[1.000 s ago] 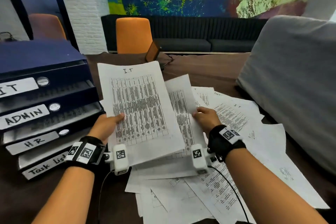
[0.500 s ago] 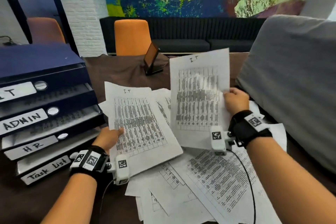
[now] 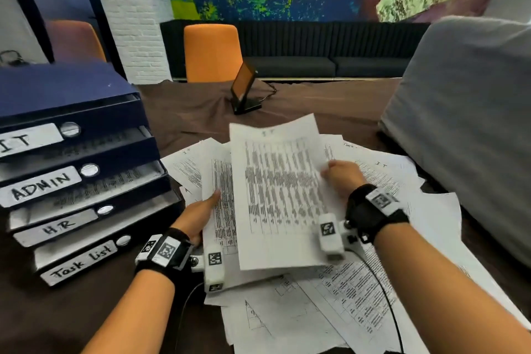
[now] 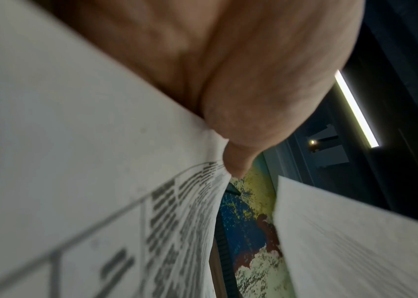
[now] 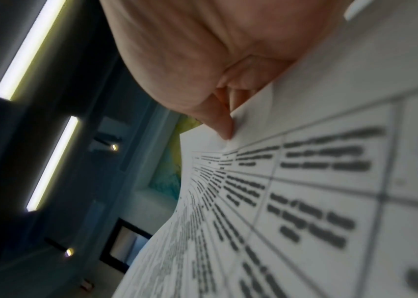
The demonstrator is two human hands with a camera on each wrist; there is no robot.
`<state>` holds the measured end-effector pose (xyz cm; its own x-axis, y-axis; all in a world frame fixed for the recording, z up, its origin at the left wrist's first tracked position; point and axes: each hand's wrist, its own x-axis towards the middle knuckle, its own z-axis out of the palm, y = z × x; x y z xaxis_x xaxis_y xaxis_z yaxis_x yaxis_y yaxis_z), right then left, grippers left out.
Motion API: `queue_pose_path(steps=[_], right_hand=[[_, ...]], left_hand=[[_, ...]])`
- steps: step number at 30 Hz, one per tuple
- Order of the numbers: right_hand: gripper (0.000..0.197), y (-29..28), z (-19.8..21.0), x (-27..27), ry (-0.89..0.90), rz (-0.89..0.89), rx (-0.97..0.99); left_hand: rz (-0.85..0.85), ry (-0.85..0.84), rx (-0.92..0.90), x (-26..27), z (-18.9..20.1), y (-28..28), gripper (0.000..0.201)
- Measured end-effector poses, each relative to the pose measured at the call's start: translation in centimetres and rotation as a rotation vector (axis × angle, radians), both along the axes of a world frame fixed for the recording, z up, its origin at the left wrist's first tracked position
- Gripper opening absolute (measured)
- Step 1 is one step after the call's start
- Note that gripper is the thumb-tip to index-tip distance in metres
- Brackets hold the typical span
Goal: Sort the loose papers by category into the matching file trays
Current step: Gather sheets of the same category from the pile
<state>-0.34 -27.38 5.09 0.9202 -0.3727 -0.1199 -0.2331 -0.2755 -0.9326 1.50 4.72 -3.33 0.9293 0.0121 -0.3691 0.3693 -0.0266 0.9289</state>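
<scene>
We pinch a thin white tabled sheet [image 3: 280,192] in our right hand [image 3: 342,178] above loose papers [image 3: 330,304], left hand [image 3: 201,214] gripping another sheet [image 3: 221,195], beside dark stacked trays [image 3: 77,169] labelled IT, ADMIN, HR, Task list.

The sheet [image 3: 275,195] in my right hand [image 3: 343,178] is thin matt white paper printed with grey tables, and it bends softly where I pinch it. The sheet under my left hand [image 3: 198,215] is the same paper. The loose papers [image 3: 359,290] lie on a surface [image 3: 201,112] covered in wrinkled, dull brown cloth. The file trays [image 3: 86,181] look like smooth dark blue plastic with a slight sheen, carrying white handwritten paper labels [image 3: 43,185] and small shiny metal studs [image 3: 89,170]. My wristbands [image 3: 370,210] are black fabric.
</scene>
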Motion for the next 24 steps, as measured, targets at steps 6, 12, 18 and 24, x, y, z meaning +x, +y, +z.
queue_pose_path(steps=[6,12,18,24], right_hand=[[0.023,3.9,-3.6,0.1,0.064,0.087,-0.022],[0.021,3.5,-2.8,0.4,0.064,0.103,-0.096],[0.037,0.6,-2.8,0.1,0.168,-0.067,-0.203],[0.083,-5.3,-2.4,-3.8,0.587,-0.072,-0.635]], left_hand=[[-0.098,0.029,0.001,-1.4,-0.1,-2.1,0.102],[-0.053,0.120,-0.095,1.4,-3.8,-1.0,0.092],[-0.136,0.053,0.208,-1.7,-0.2,-3.2,0.029],[-0.135,0.034,0.247,-1.4,-0.2,-3.3,0.022]])
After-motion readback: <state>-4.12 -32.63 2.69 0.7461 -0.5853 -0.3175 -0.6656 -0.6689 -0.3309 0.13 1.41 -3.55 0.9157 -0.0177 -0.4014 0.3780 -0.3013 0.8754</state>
